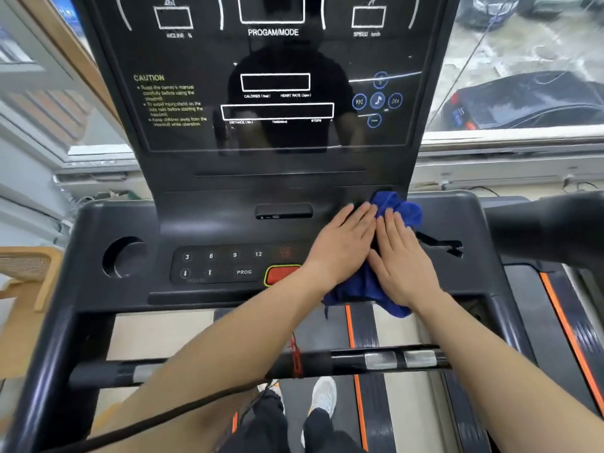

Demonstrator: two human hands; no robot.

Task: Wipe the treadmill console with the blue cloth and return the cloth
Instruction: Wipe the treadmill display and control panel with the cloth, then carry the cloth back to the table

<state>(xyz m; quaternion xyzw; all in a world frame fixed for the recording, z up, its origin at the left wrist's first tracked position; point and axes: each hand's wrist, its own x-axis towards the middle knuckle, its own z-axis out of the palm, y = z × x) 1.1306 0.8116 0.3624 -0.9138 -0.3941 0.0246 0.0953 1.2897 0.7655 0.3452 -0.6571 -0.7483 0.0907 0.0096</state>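
At the bottom of the frame I see the horizontal handlebar (255,364) crossing under both forearms, with the treadmill belt (366,325) and a pair of shoes below it. Above that, right of centre, both hands lie flat on the blue cloth (366,286). The left hand (343,246) and the right hand (402,256) sit side by side, thumbs nearly touching, fingers extended and spread; neither is curled around the fabric, so I read this as palm pressure rather than a grasp. The cloth is bunched on the right part of the treadmill console (130,223), one lump showing beyond the fingertips and a fold hanging over the near edge. The red stop button (277,274) sits just beside the left wrist, and the keypad (215,264) extends toward centre left. I judge the step in hand to be the wiping stroke itself. To do it well, I would keep even downward pressure, sweep leftward in overlapping passes across the keypad and toward the cup recess (124,256), and lighten contact over the buttons. Farther up, the glossy display panel (274,86) fills the upper centre; it warrants a smoothed, flattened cloth to avoid streaks.
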